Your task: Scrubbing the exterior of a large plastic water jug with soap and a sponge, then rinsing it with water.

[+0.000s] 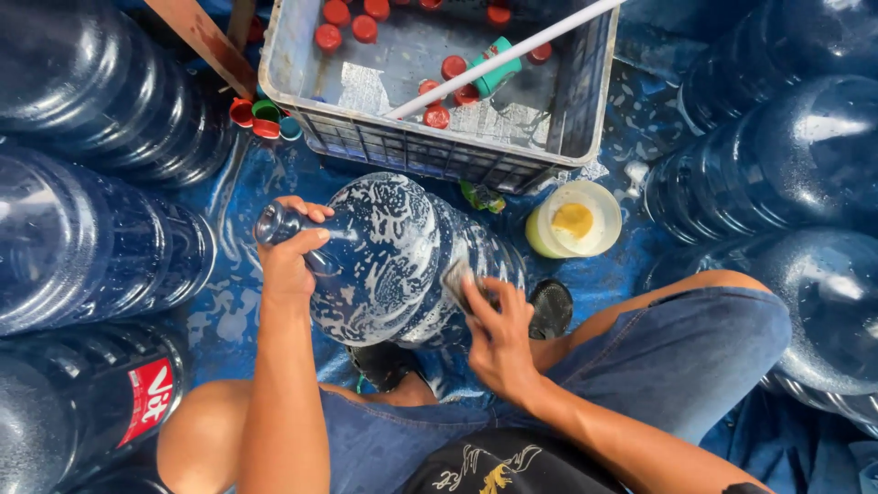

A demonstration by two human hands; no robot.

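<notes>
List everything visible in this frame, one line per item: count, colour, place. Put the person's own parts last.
soapy jug: one, clear blue with white suds, lying on its side at centre
other large jugs: several, dark blue, stacked at left and right edges; exact count unclear
crate: one, grey plastic, top centre
bottle caps: many, mostly red, inside the crate; a few red and green beside its left corner
white pipe: one, slanting across the crate
tub: one, pale with yellow contents, right of the soapy jug
tarp: blue, wet, underneath
left hand: grips the soapy jug's neck
right hand: presses a scrubbing pad to the jug's side
</notes>
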